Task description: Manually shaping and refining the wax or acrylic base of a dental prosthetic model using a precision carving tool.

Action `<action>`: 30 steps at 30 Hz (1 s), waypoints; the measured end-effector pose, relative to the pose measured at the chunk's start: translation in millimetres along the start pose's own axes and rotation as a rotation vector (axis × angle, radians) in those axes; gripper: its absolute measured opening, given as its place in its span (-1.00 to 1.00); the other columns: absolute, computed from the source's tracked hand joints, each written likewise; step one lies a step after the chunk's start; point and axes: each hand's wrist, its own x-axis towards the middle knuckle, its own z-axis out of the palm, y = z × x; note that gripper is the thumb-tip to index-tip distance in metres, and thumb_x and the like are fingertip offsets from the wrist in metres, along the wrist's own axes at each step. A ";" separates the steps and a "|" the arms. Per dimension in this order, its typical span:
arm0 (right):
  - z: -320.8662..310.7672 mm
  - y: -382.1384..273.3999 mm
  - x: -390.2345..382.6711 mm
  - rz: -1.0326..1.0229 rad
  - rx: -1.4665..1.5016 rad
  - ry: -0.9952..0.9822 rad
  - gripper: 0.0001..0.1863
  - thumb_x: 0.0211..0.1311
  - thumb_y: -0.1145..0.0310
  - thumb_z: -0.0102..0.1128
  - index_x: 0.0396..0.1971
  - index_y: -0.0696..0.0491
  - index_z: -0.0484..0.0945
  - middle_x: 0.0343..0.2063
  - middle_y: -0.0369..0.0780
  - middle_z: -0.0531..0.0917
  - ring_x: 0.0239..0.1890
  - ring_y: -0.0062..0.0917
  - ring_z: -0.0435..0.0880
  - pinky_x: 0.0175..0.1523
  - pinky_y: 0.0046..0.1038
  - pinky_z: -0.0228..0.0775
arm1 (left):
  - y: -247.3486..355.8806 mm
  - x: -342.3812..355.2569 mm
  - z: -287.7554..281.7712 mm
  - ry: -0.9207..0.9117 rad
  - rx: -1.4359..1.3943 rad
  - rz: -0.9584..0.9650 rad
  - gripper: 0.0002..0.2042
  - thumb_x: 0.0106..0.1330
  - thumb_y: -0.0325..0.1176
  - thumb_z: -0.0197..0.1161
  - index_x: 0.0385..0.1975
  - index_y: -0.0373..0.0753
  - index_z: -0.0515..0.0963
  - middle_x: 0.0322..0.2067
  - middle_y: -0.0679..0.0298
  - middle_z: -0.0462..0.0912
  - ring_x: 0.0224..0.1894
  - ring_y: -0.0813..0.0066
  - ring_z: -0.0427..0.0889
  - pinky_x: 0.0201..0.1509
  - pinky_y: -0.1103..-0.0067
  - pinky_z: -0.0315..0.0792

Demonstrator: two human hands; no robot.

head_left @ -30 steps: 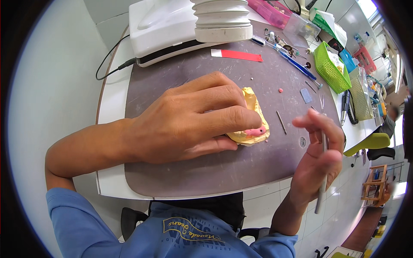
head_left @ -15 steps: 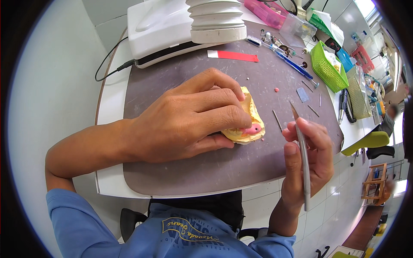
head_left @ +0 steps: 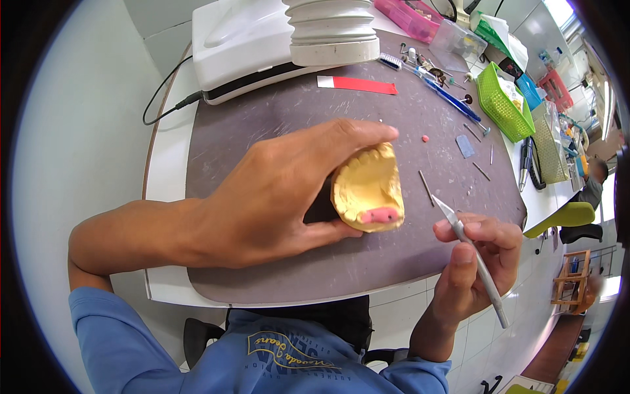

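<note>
While the left hand (head_left: pixel 289 187) wraps its grip around a yellow dental cast (head_left: pixel 366 184), the right hand (head_left: pixel 459 287) holds a slim silver knife (head_left: pixel 492 293) beside it. The left grip is spread only as wide as the cast, with the thumb along the near edge and a finger reaching over the far edge. The cast sits just left of the knife, above the grey-brown mat (head_left: pixel 315 282) on the white tabletop (head_left: pixel 167 217); whether its underside touches the mat, I cannot tell. Its hollow faces up, and a pink patch (head_left: pixel 379 215) with small dark dots lies along its near rim.

The right grip is narrow, closed on the knife's handle between thumb and fingers. The pale, pointed blade slants up and to the left, its tip near the lower end of a thin metal rod (head_left: pixel 425 184) lying on the mat, and apart from the cast.

Farther off lie a small pink ball (head_left: pixel 425 138), a bluish square (head_left: pixel 465 146) and a red strip (head_left: pixel 364 85) with a white end. A ribbed white hose (head_left: pixel 333 33) hangs in front of a white machine (head_left: pixel 246 39), and a green basket (head_left: pixel 507 118) stands at the right.
</note>
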 end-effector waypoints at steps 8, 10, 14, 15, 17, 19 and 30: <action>-8.3 4.6 -3.9 -0.121 -0.054 -0.060 -0.76 0.24 0.44 0.38 -0.21 0.18 0.50 -0.42 -0.08 0.64 -0.39 -0.41 0.68 -0.22 -0.46 0.57 | -3.9 7.0 9.7 0.080 0.008 0.308 -0.34 0.05 -0.48 0.57 0.23 -0.24 0.51 0.17 0.00 0.61 0.05 0.18 0.70 0.12 0.40 0.62; -9.8 5.4 -3.9 -0.113 -0.073 -0.097 -0.75 0.21 0.44 0.39 -0.21 0.18 0.51 -0.40 -0.08 0.64 -0.38 -0.39 0.69 -0.22 -0.45 0.58 | -2.8 4.8 10.2 0.072 0.009 0.292 -0.37 0.05 -0.49 0.57 0.21 -0.24 0.54 0.14 0.00 0.62 0.03 0.19 0.70 0.09 0.40 0.63; -7.4 0.0 -3.5 -0.067 -0.089 -0.155 -0.75 0.12 0.48 0.40 -0.23 0.17 0.54 -0.39 -0.06 0.67 -0.32 -0.30 0.73 -0.17 -0.38 0.61 | -10.4 5.5 14.0 0.095 -0.002 0.348 -0.43 0.07 -0.53 0.54 0.16 -0.22 0.59 0.10 0.00 0.62 0.00 0.19 0.71 0.03 0.44 0.66; -7.6 -0.3 -2.4 -0.065 -0.089 -0.157 -0.75 0.12 0.48 0.40 -0.23 0.17 0.54 -0.39 -0.06 0.67 -0.32 -0.30 0.73 -0.17 -0.38 0.61 | -12.4 5.5 14.3 0.096 -0.004 0.346 -0.43 0.07 -0.53 0.54 0.16 -0.22 0.59 0.10 0.00 0.62 0.00 0.19 0.71 0.03 0.44 0.66; -12.4 0.4 -1.5 -0.130 -0.128 -0.241 -0.77 0.06 0.50 0.41 -0.29 0.17 0.56 -0.44 -0.07 0.70 -0.22 -0.15 0.77 -0.11 -0.27 0.62 | -12.2 6.5 16.5 0.074 -0.022 0.371 -0.38 0.04 -0.53 0.56 0.19 -0.22 0.56 0.11 -0.03 0.60 0.02 0.18 0.71 0.01 0.45 0.67; -11.2 -2.1 0.0 -0.109 -0.138 -0.267 -0.78 0.03 0.50 0.42 -0.32 0.16 0.57 -0.48 -0.10 0.71 -0.17 -0.08 0.77 -0.06 -0.22 0.62 | -9.0 4.6 15.2 0.054 -0.033 0.340 -0.36 0.03 -0.52 0.57 0.21 -0.22 0.53 0.11 -0.04 0.60 0.03 0.16 0.70 0.03 0.44 0.68; -9.8 -7.3 13.9 -0.040 -0.181 -0.478 -0.77 -0.03 0.57 0.47 -0.37 0.12 0.58 -0.52 -0.16 0.72 -0.02 0.06 0.76 0.18 -0.01 0.54 | -3.1 9.6 9.6 -0.031 -0.118 0.248 -0.39 0.04 -0.46 0.57 0.19 -0.19 0.59 0.15 -0.07 0.58 0.08 0.12 0.70 0.09 0.41 0.68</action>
